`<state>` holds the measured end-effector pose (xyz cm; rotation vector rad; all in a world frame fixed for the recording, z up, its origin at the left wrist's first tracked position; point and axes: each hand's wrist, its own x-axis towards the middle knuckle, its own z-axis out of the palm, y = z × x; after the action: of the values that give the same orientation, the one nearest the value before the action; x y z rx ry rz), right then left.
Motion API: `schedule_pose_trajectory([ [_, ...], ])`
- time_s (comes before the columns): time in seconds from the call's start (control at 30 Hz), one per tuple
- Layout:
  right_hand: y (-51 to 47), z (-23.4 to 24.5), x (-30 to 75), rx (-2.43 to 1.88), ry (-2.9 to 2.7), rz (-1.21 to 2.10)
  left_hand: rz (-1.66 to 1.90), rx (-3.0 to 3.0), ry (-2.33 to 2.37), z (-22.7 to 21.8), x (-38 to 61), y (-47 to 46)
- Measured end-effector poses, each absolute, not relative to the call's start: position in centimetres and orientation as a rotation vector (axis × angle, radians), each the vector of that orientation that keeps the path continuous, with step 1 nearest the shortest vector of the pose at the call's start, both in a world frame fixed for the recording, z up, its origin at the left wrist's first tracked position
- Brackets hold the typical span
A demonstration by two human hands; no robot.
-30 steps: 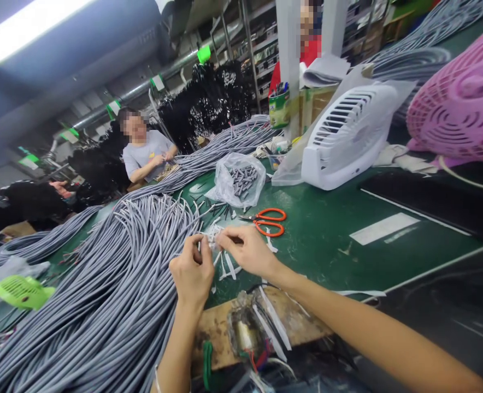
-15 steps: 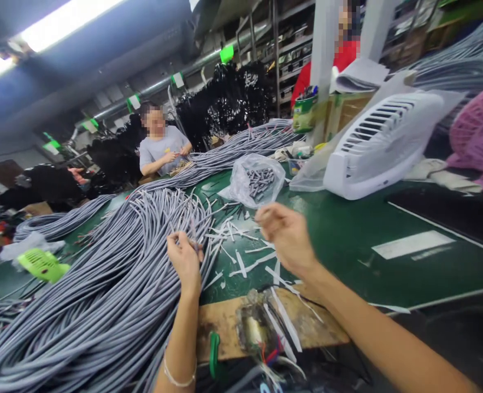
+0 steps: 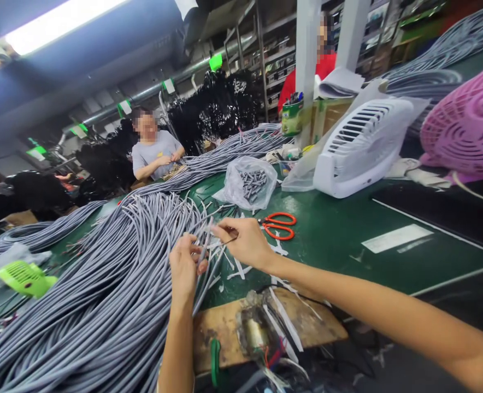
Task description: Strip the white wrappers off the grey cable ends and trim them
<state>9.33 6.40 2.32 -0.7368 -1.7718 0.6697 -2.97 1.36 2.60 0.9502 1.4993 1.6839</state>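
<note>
Grey cable (image 3: 205, 243) lies gripped in the left hand (image 3: 184, 268) (right hand's (image 3: 246, 240) hold unclear).

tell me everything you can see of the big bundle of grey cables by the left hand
The big bundle of grey cables is made of many long, smooth, plastic-looking strands, lying in loose, sweeping curves on the green table. At its far end, loose ends fan out, some with pale tips. It fills the lower left of the view; at its right edge, the left hand seems to grip one cable.
</note>
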Motion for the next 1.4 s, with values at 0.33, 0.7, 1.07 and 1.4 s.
schedule_pose_trajectory([
  [0.33, 11.5, 0.0, 10.3, -1.263, -1.764, 0.585, 1.393, 1.207, 1.533, 3.2, -4.4, -0.5],
  [0.7, 6.5, 0.3, 10.8, -0.769, -2.22, 0.037, 1.585, 1.313, 1.875, 1.7, -3.2, -0.3],
  [1.07, 5.9, 0.2, 11.0, -0.594, -1.98, -0.24, 1.589, 1.738, 2.089, 1.0, -3.0, -1.0],
  [1.4, 5.6, 0.2, 10.9, -0.543, -1.997, -0.37, 1.583, 2.001, 2.138, 1.1, -2.3, -1.3],
])
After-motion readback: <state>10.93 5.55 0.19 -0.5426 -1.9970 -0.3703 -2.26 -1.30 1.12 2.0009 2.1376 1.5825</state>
